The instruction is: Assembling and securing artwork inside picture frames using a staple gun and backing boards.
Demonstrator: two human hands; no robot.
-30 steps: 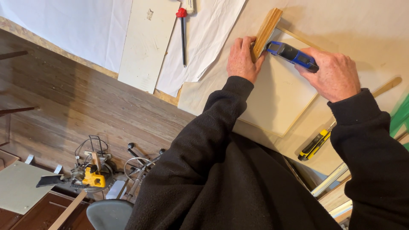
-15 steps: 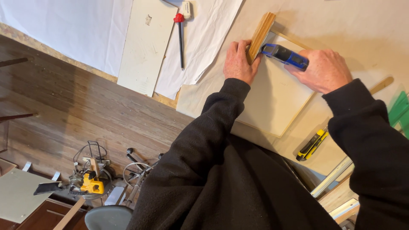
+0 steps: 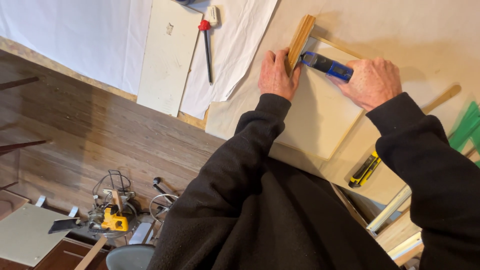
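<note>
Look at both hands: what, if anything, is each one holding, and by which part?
The right hand grips a blue utility knife by its rear handle. The left hand presses on the wooden block at its lower end.

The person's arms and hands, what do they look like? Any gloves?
No gloves: the left hand and right hand are bare, with no rings or watch showing. Both arms wear long, loose black fleece-like sleeves ending in plain cuffs at the wrists, without any markings.
</note>
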